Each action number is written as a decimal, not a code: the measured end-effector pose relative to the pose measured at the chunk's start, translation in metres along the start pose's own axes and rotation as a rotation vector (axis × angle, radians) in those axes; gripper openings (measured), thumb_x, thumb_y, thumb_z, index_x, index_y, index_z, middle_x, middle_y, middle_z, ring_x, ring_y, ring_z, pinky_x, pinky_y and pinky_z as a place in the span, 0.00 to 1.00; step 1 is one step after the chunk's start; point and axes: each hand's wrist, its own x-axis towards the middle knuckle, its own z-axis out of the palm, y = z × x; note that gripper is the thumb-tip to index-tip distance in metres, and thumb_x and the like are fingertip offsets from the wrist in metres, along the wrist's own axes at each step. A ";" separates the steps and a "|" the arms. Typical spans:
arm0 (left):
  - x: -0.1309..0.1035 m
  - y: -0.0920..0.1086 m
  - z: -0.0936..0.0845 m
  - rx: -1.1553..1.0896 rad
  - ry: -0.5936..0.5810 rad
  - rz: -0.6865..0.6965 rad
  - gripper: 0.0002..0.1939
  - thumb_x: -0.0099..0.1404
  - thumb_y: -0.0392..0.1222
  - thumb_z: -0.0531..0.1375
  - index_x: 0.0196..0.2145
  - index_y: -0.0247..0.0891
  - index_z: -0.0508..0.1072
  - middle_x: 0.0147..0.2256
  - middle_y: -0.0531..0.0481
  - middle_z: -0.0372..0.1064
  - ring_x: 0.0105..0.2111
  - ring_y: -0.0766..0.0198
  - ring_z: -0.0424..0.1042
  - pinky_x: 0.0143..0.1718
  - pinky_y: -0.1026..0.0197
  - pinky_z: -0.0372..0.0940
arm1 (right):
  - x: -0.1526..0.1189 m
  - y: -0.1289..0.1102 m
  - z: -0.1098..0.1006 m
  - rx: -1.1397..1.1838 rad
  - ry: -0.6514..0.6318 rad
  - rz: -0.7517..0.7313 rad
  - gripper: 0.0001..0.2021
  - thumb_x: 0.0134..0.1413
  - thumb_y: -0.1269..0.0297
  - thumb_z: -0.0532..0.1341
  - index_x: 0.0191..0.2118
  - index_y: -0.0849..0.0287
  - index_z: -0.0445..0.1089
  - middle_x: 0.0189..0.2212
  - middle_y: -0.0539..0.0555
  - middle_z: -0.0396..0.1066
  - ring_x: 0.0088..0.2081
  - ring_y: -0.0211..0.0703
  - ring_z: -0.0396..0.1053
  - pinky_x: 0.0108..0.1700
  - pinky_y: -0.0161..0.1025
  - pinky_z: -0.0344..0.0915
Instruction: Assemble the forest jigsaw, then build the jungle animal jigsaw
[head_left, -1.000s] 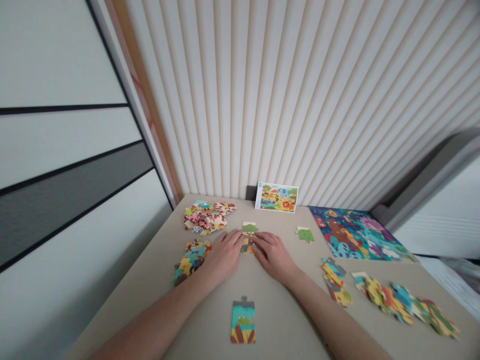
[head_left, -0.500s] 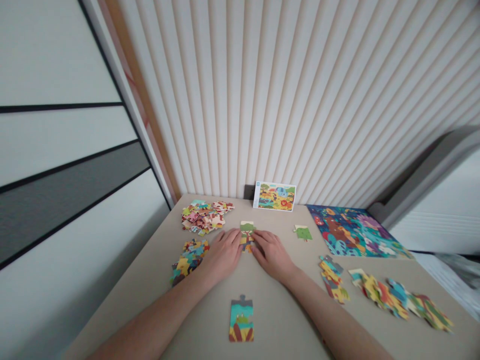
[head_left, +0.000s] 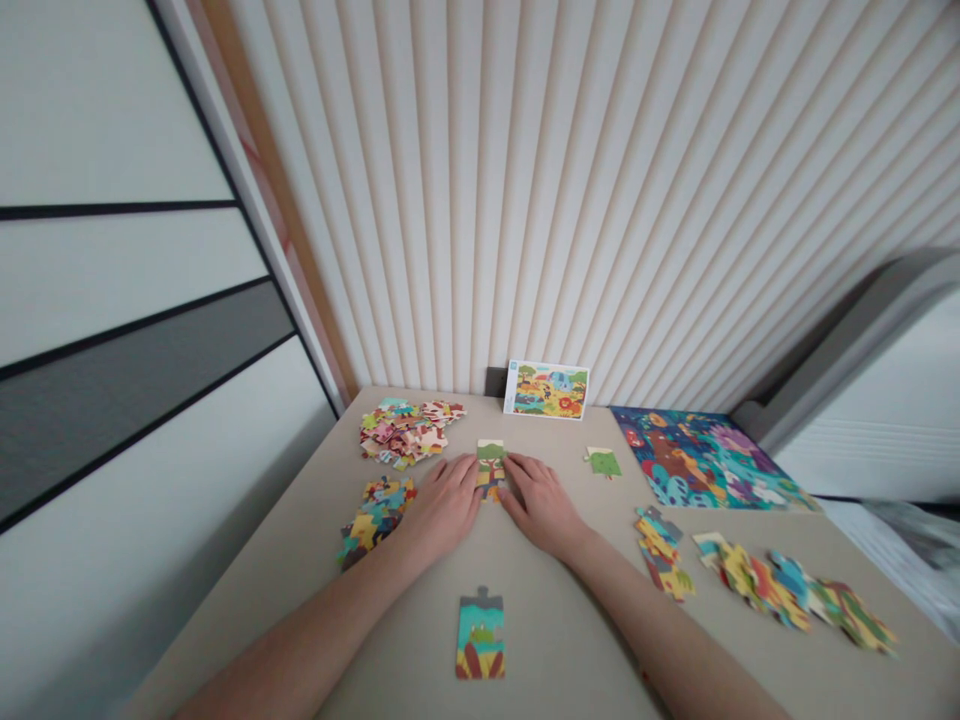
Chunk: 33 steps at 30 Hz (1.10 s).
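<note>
Two joined puzzle pieces, the upper a tree puzzle piece (head_left: 491, 455), lie flat on the table between my hands. My left hand (head_left: 447, 500) has its bent fingers pressed to their left edge. On the other side, my right hand (head_left: 541, 502) holds the right edge with fingertips and thumb. Below the tree, an orange and grey piece (head_left: 492, 493) shows partly; fingers hide its sides. Closer to me lies a frog puzzle piece (head_left: 481, 640), its tab pointing away. Beside my left wrist is a pile of loose puzzle pieces (head_left: 375, 520).
A picture card (head_left: 546, 390) leans on the ribbed wall. Pinkish pieces (head_left: 405, 435) are heaped at the back left. To the right lie a green piece (head_left: 604, 462), a dark blue finished puzzle (head_left: 712, 460), a short stack of pieces (head_left: 661, 555) and a spread row of pieces (head_left: 787, 590).
The whole scene has shifted slightly up and left in view. My hands stay at the joined pieces, with hardly any motion.
</note>
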 end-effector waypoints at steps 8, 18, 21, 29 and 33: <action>0.000 0.000 -0.002 0.018 -0.008 0.010 0.18 0.75 0.39 0.49 0.59 0.35 0.66 0.59 0.39 0.66 0.59 0.53 0.65 0.62 0.49 0.57 | 0.000 0.000 0.000 -0.027 -0.017 0.000 0.22 0.69 0.57 0.54 0.64 0.55 0.65 0.61 0.62 0.65 0.61 0.52 0.63 0.61 0.50 0.61; 0.000 -0.002 0.001 0.008 -0.004 0.010 0.19 0.75 0.40 0.49 0.60 0.36 0.65 0.59 0.39 0.66 0.59 0.53 0.66 0.62 0.48 0.57 | 0.001 0.000 0.000 -0.013 -0.007 0.011 0.21 0.69 0.55 0.55 0.63 0.55 0.66 0.61 0.61 0.65 0.61 0.52 0.62 0.62 0.51 0.60; 0.000 -0.002 0.001 0.001 0.004 0.009 0.18 0.75 0.41 0.49 0.59 0.37 0.66 0.58 0.39 0.67 0.59 0.53 0.66 0.62 0.48 0.57 | 0.001 0.000 0.000 -0.012 -0.007 0.016 0.22 0.69 0.55 0.55 0.63 0.55 0.65 0.61 0.62 0.65 0.61 0.52 0.62 0.62 0.51 0.60; 0.001 -0.002 -0.001 0.001 -0.014 0.018 0.19 0.75 0.40 0.50 0.60 0.36 0.66 0.58 0.39 0.67 0.59 0.52 0.66 0.62 0.48 0.58 | 0.000 0.000 0.000 -0.024 -0.010 0.013 0.22 0.69 0.55 0.54 0.63 0.55 0.65 0.61 0.62 0.65 0.61 0.52 0.62 0.62 0.51 0.59; 0.001 -0.001 -0.002 0.016 -0.029 0.019 0.19 0.75 0.40 0.50 0.60 0.35 0.66 0.59 0.39 0.66 0.60 0.53 0.65 0.63 0.48 0.57 | 0.000 -0.001 -0.002 -0.014 -0.013 0.014 0.21 0.69 0.56 0.54 0.63 0.56 0.66 0.61 0.62 0.66 0.61 0.52 0.62 0.62 0.51 0.59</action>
